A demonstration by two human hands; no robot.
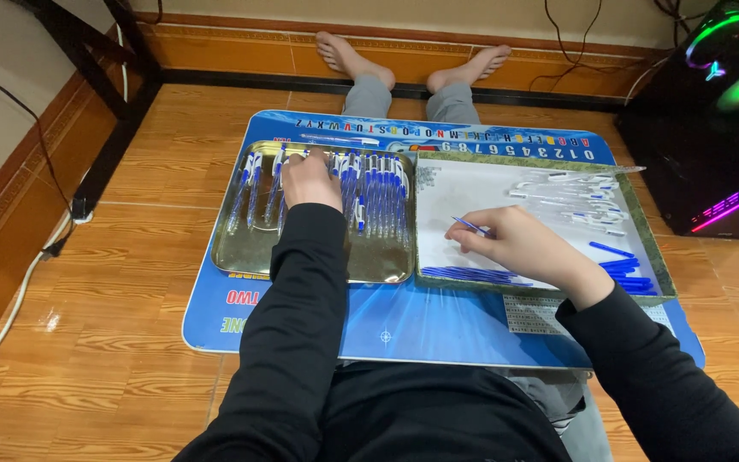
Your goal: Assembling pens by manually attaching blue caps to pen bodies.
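Note:
My left hand (310,180) rests in a shiny metal tray (250,248), its fingers on a row of several finished blue-and-clear pens (378,192); whether it grips one is hidden. My right hand (519,244) sits over a white tray with a green rim (438,205) and pinches a thin blue ink refill (470,225). Several more blue refills (472,274) lie along that tray's near edge. Clear pen barrels (570,197) are piled at its far right, and blue caps (622,265) lie at the right edge.
Both trays sit on a low blue table (404,321) across my lap, on a wooden floor. My bare feet (412,60) reach the far wall. A black computer case with coloured lights (712,111) stands right. A black frame leg (113,145) and cables are left.

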